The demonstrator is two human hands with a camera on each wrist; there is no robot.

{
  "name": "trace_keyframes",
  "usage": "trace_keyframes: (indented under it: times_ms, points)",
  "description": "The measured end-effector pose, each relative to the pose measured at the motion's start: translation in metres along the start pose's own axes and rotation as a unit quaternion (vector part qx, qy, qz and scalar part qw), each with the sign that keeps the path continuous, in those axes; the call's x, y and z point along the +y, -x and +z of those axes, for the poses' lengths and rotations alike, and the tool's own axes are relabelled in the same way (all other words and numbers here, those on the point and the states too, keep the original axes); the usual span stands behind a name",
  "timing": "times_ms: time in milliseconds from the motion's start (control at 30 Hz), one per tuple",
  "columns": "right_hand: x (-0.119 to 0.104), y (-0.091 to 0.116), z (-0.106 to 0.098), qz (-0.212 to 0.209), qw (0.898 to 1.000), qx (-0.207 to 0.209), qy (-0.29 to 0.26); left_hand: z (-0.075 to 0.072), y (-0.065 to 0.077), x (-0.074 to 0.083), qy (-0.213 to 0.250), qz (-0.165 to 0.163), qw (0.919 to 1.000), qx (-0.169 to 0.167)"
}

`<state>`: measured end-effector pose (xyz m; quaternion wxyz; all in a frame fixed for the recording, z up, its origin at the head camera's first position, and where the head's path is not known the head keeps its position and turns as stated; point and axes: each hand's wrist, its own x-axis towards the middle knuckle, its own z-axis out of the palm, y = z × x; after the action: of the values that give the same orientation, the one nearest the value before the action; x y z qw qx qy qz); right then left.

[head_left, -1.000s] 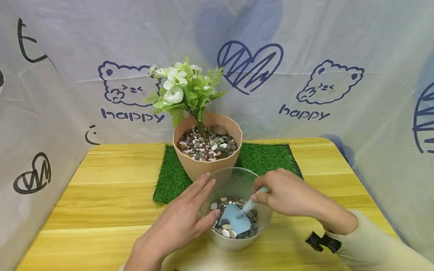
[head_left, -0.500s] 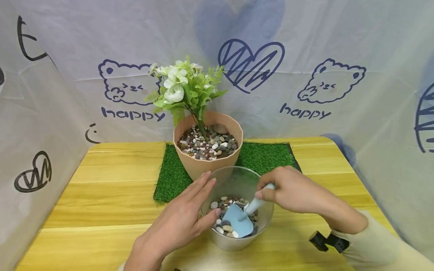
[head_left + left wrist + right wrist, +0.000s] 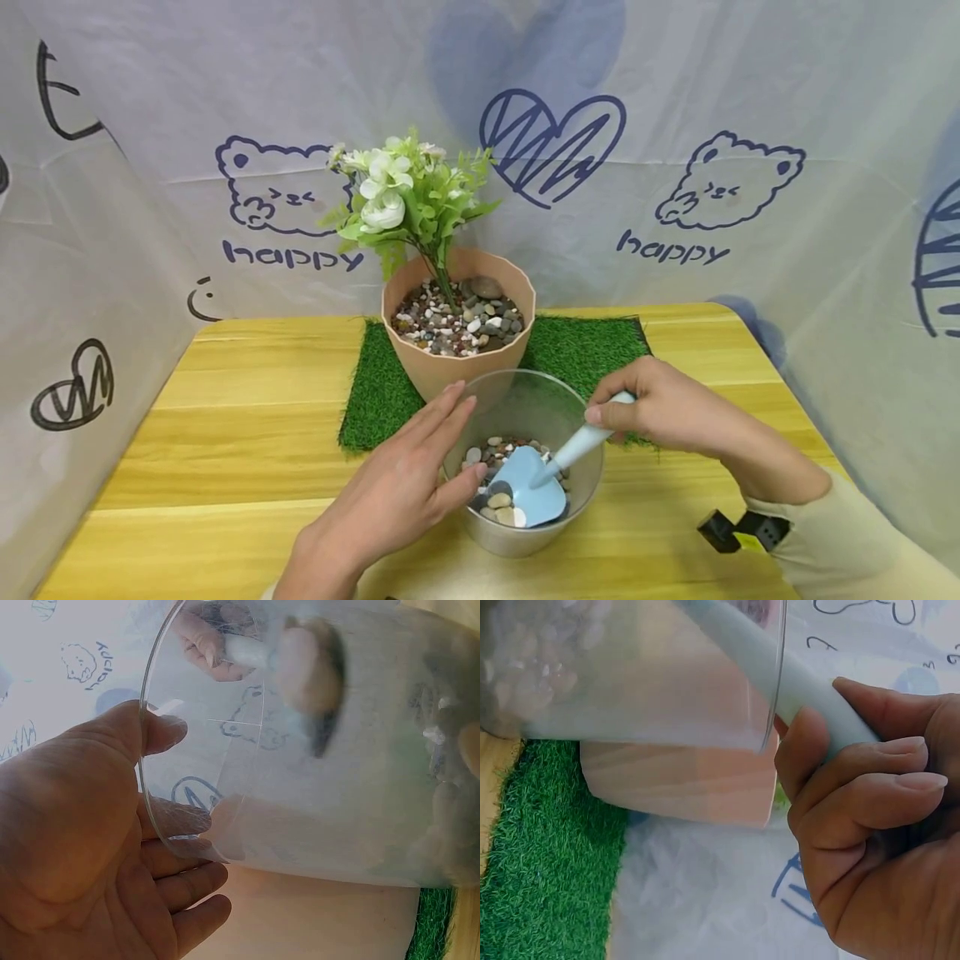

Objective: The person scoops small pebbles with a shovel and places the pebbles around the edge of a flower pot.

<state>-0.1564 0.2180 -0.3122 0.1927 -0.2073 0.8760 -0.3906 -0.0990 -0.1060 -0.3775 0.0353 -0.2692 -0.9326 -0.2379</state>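
A clear plastic bucket with pebbles at its bottom stands at the front of the table. My right hand grips the pale blue handle of a small trowel, its fingers curled round it in the right wrist view. The trowel slants down into the bucket, its blade among the stones. In the left wrist view, a pale stone and darker ones show blurred at the blade. My left hand rests against the bucket's left side with fairly straight fingers, thumb at the rim.
Right behind the bucket, a peach flower pot holds gravel, larger stones and a bunch of white flowers with green leaves. The pot stands on an artificial grass mat on the wooden table. Printed cloth hangs around it.
My right hand has moved to the right and slightly up, tilting the trowel's handle lower toward the right. The blade has shifted a little right among the pebbles. My left hand has stayed put.
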Motion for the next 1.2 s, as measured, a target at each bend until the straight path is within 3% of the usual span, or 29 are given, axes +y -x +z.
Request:
trace_keyframes:
  times_ms: [300,700,867,1033,1200]
  points:
    - [0.013,0.004,-0.016,0.042,0.993,-0.002,-0.110,0.000,-0.001,0.001,0.004,-0.008,1.0000,-0.001]
    - [0.023,0.011,-0.031,0.045,0.992,0.032,-0.118,0.001,-0.001,0.000,-0.004,-0.004,1.0000,0.005]
    - [0.024,0.015,-0.038,0.019,0.989,0.064,-0.131,0.002,-0.001,0.000,-0.005,-0.012,0.9999,0.004]
    - [0.022,0.018,-0.048,-0.012,0.980,0.116,-0.160,0.003,0.001,0.000,-0.006,-0.019,0.9998,-0.001]
    - [0.009,0.012,-0.061,-0.011,0.961,0.160,-0.224,0.002,0.001,0.000,-0.008,-0.012,0.9999,0.001]
